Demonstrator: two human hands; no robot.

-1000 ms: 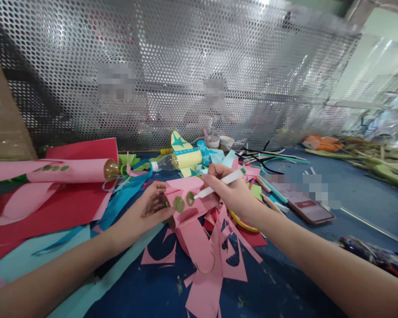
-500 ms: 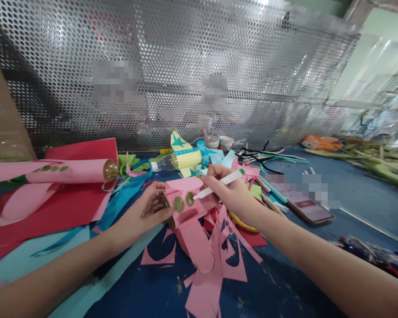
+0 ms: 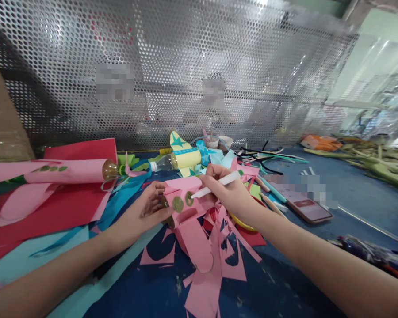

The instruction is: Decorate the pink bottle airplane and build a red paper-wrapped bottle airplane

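My left hand [image 3: 154, 204] is wrapped round the left end of a bottle covered in pink paper [image 3: 199, 207], thumb along its near side. Two dark green round spots show on the pink surface; the right one has a pale middle. In my right hand [image 3: 227, 187] is a white marker [image 3: 215, 184] with a green end, its tip touching the right spot. From the bottle a pink paper flap [image 3: 197, 249] with a rounded end hangs toward me. Pink paper scraps [image 3: 205, 289] lie beneath and in front.
At left, a finished-looking pink bottle plane [image 3: 73, 171] rests on red paper [image 3: 29, 216]. Behind my hands lies a yellow bottle plane [image 3: 187, 158] with blue stars. To the right are a phone [image 3: 305, 206], pipe cleaners [image 3: 281, 155] and dry stalks [image 3: 381, 161]. Perforated foil sheeting [image 3: 172, 66] stands behind.
The marker tip has shifted slightly on the right green spot, which shows a little more green. Both hands otherwise keep their places.
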